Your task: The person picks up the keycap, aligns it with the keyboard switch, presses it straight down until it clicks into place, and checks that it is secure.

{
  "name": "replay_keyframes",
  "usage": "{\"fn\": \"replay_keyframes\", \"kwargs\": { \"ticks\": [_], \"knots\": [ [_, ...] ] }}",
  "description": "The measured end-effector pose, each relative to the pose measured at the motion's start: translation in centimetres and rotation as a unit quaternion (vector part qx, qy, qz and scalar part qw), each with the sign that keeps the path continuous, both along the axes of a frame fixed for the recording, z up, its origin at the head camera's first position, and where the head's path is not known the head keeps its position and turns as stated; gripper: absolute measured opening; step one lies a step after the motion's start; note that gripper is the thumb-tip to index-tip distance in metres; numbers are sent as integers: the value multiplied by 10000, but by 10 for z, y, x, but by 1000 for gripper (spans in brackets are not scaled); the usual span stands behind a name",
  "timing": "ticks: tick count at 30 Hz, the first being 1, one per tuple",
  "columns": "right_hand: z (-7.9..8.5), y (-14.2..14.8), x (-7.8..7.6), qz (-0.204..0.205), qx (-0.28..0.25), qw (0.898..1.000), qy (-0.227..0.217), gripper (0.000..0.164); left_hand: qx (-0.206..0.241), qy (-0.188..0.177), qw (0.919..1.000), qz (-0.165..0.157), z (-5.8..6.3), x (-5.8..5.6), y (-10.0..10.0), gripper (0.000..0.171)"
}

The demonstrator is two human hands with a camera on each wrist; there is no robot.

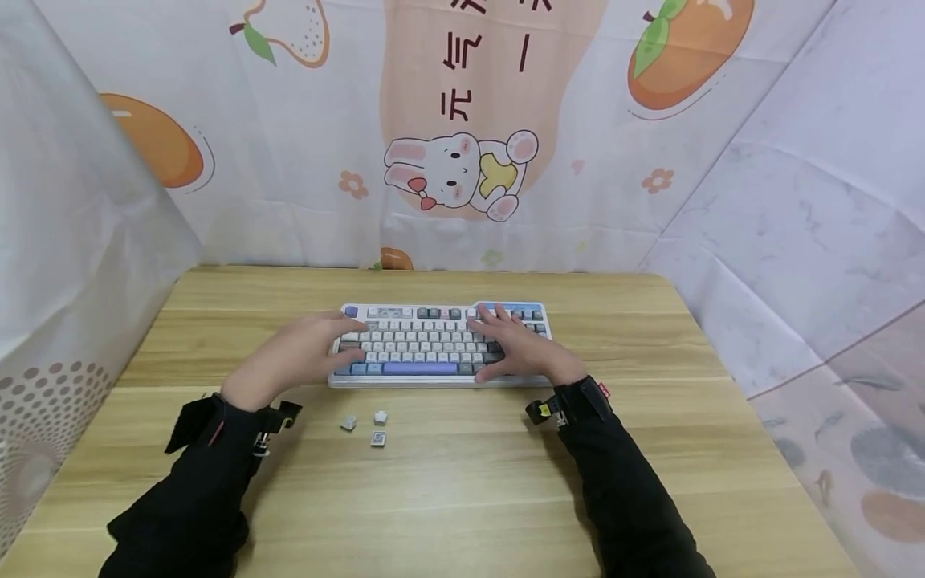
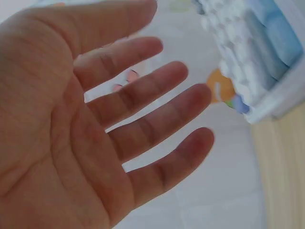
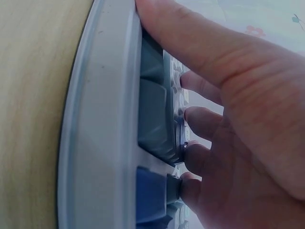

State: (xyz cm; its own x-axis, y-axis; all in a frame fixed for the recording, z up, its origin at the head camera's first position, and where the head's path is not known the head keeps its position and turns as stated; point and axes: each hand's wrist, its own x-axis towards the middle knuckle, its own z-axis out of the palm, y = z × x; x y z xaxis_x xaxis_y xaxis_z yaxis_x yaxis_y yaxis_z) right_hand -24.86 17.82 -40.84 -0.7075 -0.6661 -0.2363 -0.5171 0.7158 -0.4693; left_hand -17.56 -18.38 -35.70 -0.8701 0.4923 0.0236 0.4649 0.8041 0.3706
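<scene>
A white keyboard (image 1: 412, 347) with white, grey and blue keycaps and a purple space bar (image 1: 421, 368) lies on the wooden table. My left hand (image 1: 307, 349) is over its left end, fingers extended toward the keys. In the left wrist view the palm and straight fingers (image 2: 157, 117) hold nothing, and the keyboard (image 2: 252, 52) shows past them. My right hand (image 1: 522, 349) lies spread over the right end. Its thumb (image 3: 190, 33) rests at the front edge of the frame (image 3: 102, 119), while the other fingertips are right at the keys.
In front of the keyboard, left of centre, sit three loose keycaps: one tilted (image 1: 348, 422), one pale (image 1: 381, 417) and one showing its underside (image 1: 378, 438). A printed curtain (image 1: 289, 201) hangs behind the table (image 1: 448, 498), with more sheets on both sides.
</scene>
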Motion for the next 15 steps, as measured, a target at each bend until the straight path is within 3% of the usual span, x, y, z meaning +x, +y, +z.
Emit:
{"fn": "replay_keyframes", "kwargs": {
  "ticks": [3,7,10,15],
  "knots": [
    [0,-1,0,-8,-10,10000,29,103,-84,-160,9992,-352,6,8,8,50],
    [0,0,0,-28,-6,10000,40,103,-238,-985,9936,-508,8,21,26,61],
    [-1,1,0,-21,-8,10000,45,103,-300,-1392,9883,-549,2,27,39,61],
    [-1,0,0,-13,-17,10000,11,103,-436,-1626,9826,-785,-11,32,55,58]
  ]
}}
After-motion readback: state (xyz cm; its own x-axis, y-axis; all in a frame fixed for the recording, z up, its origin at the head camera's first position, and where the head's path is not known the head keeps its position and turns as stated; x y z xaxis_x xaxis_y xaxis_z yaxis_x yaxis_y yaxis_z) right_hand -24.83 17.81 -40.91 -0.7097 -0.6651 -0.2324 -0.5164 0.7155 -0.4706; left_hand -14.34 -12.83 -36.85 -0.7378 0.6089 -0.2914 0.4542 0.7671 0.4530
